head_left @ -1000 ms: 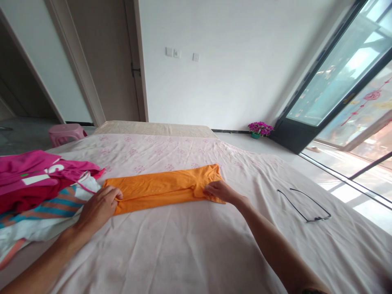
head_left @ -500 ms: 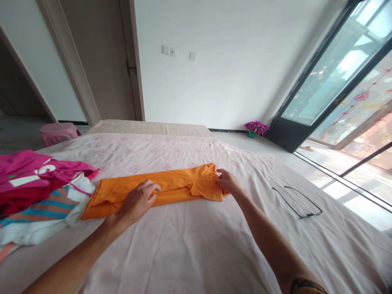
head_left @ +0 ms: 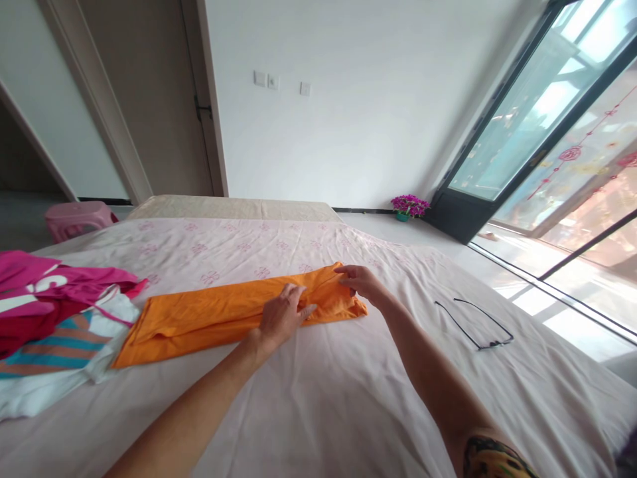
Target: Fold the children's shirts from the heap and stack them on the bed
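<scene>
On a bed covered with a pale pink flowered sheet (head_left: 308, 411), a folded orange garment (head_left: 199, 312) lies in a long strip around 8 o'clock from the middle of the view, its near edge running toward the viewer at the left end. The left hand (head_left: 283, 313) rests at about 7 o'clock, palm down over the strip, fingers loosely spread and the thumb held apart, with nothing gripped. The right hand (head_left: 362, 282) is at 4 o'clock, fingers bent and narrow at the garment's right end; the fingertips are partly hidden, so I cannot tell whether they pinch the cloth.

Farther out at 4 o'clock, black-framed eyeglasses (head_left: 494, 344) lie on the sheet with their temples unfolded, well apart from both hands. Between 8 and 9 o'clock, just beside the orange strip's left end, a magenta garment (head_left: 74, 287) is heaped on a blue-and-orange striped white garment (head_left: 60, 350). A pink plastic stool (head_left: 79, 214) stands at 9 o'clock beyond them.
</scene>
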### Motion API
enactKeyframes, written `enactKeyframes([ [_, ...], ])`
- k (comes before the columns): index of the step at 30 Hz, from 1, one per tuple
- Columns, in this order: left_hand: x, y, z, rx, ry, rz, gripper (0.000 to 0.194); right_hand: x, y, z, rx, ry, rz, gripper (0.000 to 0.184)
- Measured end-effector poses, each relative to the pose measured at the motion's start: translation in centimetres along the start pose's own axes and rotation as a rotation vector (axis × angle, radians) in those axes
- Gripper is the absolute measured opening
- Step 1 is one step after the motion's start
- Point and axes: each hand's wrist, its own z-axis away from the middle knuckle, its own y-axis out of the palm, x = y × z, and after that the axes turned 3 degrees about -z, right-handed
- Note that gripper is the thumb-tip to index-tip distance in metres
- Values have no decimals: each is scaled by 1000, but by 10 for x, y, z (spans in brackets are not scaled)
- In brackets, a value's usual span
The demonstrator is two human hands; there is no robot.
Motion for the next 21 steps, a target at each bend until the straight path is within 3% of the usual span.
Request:
enactKeyframes([
  [2,-4,8,-6,27,-44,-53,47,11,1,-3,1,6,-20,36],
  [8,-5,19,-13,37,-88,-105,16,15,3,6,37,-80,-288,34],
  [12,-9,15,-13,5,-66,-87,21,-1,0,16,34,-45,-412,37],
  [16,-23,18,-14,-53,-41,-125,45,-6,-1,20,15,49,-499,32],
  [21,-31,28,-20,-22,-100,-192,26,10,1,20,23,46,-526,28],
])
